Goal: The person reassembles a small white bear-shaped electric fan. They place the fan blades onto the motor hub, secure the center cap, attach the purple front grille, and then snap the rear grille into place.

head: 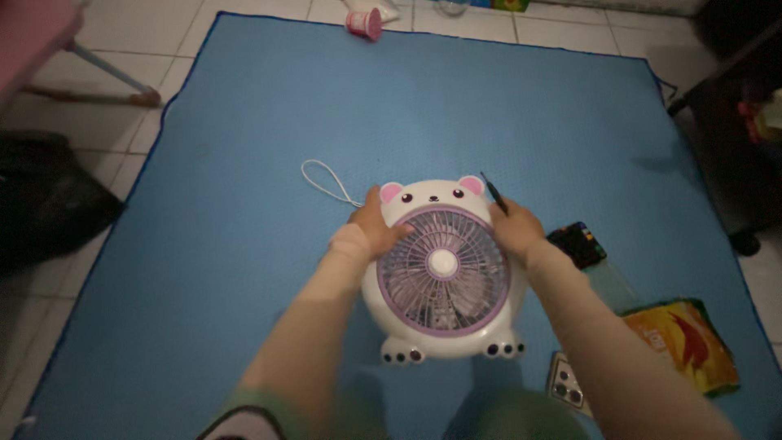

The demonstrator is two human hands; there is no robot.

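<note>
Two hands on one bear-shaped fan [444, 273], white body with a purple grille, pink ears, lying face-up near the middle of the blue mat [244, 163]. Left hand [376, 228] is clamped on the upper-left edge of the housing, fingers wrapping the rim beside the grille. Right hand [515, 230] presses on the upper-right edge and is closed around a thin dark tool [494, 192], looks like a small screwdriver, tip pointing up past the ear.

Step, my read: bracing the fan and getting set to work on the grille or housing; tool tip is not on the fan. Next move would need the left hand holding the body steady while the tool tip gets lined up on a fastener or seam; none visible from here.

Around it: white cord loop [328, 184] just left of the ears, dark bit case [578, 243] right of the right wrist, phone [565, 380] and orange snack bag [683, 342] lower right, pink cup [364, 23] off the mat's far edge.
</note>
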